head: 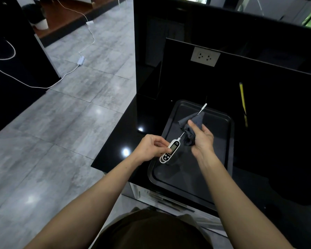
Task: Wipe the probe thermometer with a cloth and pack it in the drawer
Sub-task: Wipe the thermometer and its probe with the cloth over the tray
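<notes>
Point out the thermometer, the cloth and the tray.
probe thermometer (171, 150), head view, on its white body by the display.
cloth (191, 125), head view, on the bunched grey fabric around the probe.
tray (231, 123), head view, on its right rim.

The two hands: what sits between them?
In the head view, only the thermometer bridges them: left hand holds its body, and the right hand wraps the cloth round its probe.
</notes>
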